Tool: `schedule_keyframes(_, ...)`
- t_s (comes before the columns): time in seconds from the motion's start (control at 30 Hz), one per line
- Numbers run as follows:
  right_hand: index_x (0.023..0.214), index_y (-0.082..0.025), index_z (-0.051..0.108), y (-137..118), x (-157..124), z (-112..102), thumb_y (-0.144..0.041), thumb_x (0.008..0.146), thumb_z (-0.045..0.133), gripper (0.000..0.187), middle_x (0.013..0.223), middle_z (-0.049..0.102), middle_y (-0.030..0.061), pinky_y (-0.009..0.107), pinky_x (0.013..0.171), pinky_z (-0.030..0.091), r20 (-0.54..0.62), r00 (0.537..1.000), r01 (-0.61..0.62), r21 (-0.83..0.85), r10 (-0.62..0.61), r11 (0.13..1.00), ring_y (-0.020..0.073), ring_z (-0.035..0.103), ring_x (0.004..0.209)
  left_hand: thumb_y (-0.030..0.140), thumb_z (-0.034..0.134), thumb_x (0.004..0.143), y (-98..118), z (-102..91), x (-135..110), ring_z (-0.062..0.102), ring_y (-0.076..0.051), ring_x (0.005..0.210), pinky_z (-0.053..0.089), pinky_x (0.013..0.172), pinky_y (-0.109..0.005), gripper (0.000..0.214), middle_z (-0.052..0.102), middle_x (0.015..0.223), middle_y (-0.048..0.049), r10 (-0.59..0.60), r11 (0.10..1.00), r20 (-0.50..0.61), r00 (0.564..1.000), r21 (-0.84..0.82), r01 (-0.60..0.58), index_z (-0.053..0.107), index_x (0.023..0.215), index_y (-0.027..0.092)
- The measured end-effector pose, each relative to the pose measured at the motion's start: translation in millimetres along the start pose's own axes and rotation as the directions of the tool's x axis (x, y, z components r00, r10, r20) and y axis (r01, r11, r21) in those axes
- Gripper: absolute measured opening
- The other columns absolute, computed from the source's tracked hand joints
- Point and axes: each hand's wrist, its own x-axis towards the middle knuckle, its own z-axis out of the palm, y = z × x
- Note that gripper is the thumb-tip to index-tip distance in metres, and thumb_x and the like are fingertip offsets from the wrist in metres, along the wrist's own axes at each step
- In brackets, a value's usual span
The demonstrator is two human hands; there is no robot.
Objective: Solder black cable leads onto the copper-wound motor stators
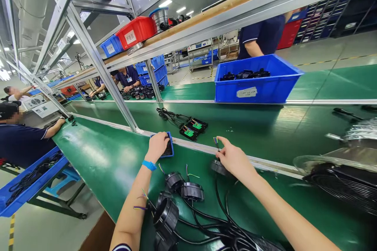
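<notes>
My left hand [158, 147], with a blue band at the wrist, reaches over a small blue tray [171, 147] of dark small parts. Its fingers curl down into the tray, and what they pinch is hidden. My right hand [234, 159] is closed on a black cable [217, 147] just below its bared coloured wires. A black round housing [218, 167] sits on that cable, partly behind the hand. Between my arms stand more black round housings [192, 191] with coloured wire ends sticking out. Their black cables [206, 225] run together toward the front edge.
Beyond the metal rail lie two black cases with green circuit boards [189, 131]. A large blue bin [253, 88] of black parts stands farther back. A black fan [338, 188] is at right. A metal post [103, 70] rises near my left hand. Co-workers sit at left and behind.
</notes>
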Motion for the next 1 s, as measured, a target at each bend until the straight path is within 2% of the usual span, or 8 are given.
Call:
schedule_keyframes(0.13, 0.149, 0.000, 0.035, -1, -5, -13, -0.013, 0.085, 0.054, 0.068, 0.089, 0.071, 0.0203, 0.043, 0.073, 0.049, -0.067, 0.998, -0.027, -0.181, 0.015, 0.983, 0.0372, 0.068, 0.088, 0.033, 0.067, 0.089, -20, 5.8, 3, 0.066, -0.029, 0.106, 0.051, 0.092, -0.037, 0.028, 0.069, 0.110, -0.0161, -0.057, 0.988, 0.101, 0.993, 0.150, 0.042, 0.068, 0.108, 0.013)
schedule_keyframes(0.23, 0.149, 0.003, 0.031, -34, -18, -22, -0.017, 0.091, 0.048, 0.063, 0.113, 0.063, 0.0305, 0.047, 0.080, 0.049, -0.216, 0.960, 0.081, -0.399, -0.179, 0.913, 0.0414, 0.062, 0.103, 0.033, 0.070, 0.086, -23, 14.8, 5, 0.065, -0.028, 0.110, 0.050, 0.094, -0.036, 0.031, 0.069, 0.113, -0.0158, -0.033, 0.989, 0.139, 0.990, 0.145, 0.013, 0.067, 0.110, 0.013)
schedule_keyframes(0.3, 0.139, -0.005, 0.048, -64, -27, -18, -0.021, 0.096, 0.044, 0.046, 0.113, 0.064, 0.0269, 0.046, 0.084, 0.048, -0.131, 0.950, 0.201, -0.437, -0.284, 0.876, 0.0388, 0.062, 0.105, 0.029, 0.070, 0.087, -23, 18.7, 7, 0.065, -0.027, 0.111, 0.050, 0.094, -0.035, 0.028, 0.070, 0.114, -0.0144, -0.018, 0.991, 0.147, 0.989, 0.133, -0.001, 0.067, 0.110, 0.014)
schedule_keyframes(0.43, 0.095, -0.016, 0.069, -106, -29, 19, -0.031, 0.093, 0.061, 0.017, 0.095, 0.071, 0.0165, 0.039, 0.082, 0.050, 0.280, 0.933, 0.297, -0.244, -0.227, 0.923, 0.0300, 0.068, 0.093, 0.020, 0.062, 0.090, -27, 20.5, 9, 0.067, -0.024, 0.106, 0.049, 0.094, -0.033, 0.016, 0.073, 0.108, -0.0107, -0.004, 0.994, 0.142, 0.990, 0.109, -0.011, 0.071, 0.103, 0.016)
schedule_keyframes(0.6, 0.086, -0.015, 0.066, -108, -16, 64, -0.034, 0.089, 0.072, 0.020, 0.082, 0.068, 0.0035, 0.032, 0.074, 0.055, 0.473, 0.873, 0.215, -0.147, -0.122, 0.966, 0.0159, 0.066, 0.075, 0.016, 0.057, 0.091, -31, 19.3, 9, 0.067, -0.023, 0.103, 0.049, 0.094, -0.033, 0.018, 0.074, 0.106, -0.0099, 0.007, 0.997, 0.118, 0.993, 0.073, -0.016, 0.072, 0.102, 0.017)
schedule_keyframes(0.73, 0.096, -0.014, 0.064, -98, -16, 74, -0.023, 0.088, 0.071, 0.014, 0.093, 0.067, 0.0027, 0.033, 0.078, 0.055, 0.455, 0.887, 0.102, -0.034, -0.075, 0.994, 0.0159, 0.064, 0.083, 0.028, 0.061, 0.091, -30, 18.5, 7, 0.065, -0.022, 0.107, 0.049, 0.096, -0.032, 0.028, 0.071, 0.116, -0.0099, 0.036, 0.999, 0.109, 0.993, 0.029, -0.040, 0.068, 0.117, 0.018)
schedule_keyframes(0.83, 0.095, -0.014, 0.061, -91, -20, 75, -0.007, 0.076, 0.073, 0.024, 0.082, 0.068, 0.0014, 0.029, 0.071, 0.052, 0.401, 0.916, -0.015, 0.120, -0.034, 0.993, 0.0156, 0.064, 0.074, 0.034, 0.068, 0.087, -27, 18.5, 6, 0.066, -0.023, 0.104, 0.050, 0.094, -0.032, 0.029, 0.072, 0.112, -0.0098, 0.048, 0.999, 0.132, 0.990, 0.013, -0.050, 0.070, 0.112, 0.019)
schedule_keyframes(1.0, 0.109, -0.016, 0.053, -76, -26, 61, -0.012, 0.085, 0.055, 0.025, 0.071, 0.069, 0.0007, 0.030, 0.074, 0.054, 0.239, 0.971, -0.123, 0.484, 0.004, 0.866, 0.0169, 0.068, 0.070, 0.024, 0.069, 0.085, -26, 19.9, 8, 0.067, -0.025, 0.102, 0.051, 0.093, -0.034, 0.018, 0.074, 0.107, -0.0087, 0.041, 0.999, 0.138, 0.989, 0.000, -0.042, 0.073, 0.102, 0.019)
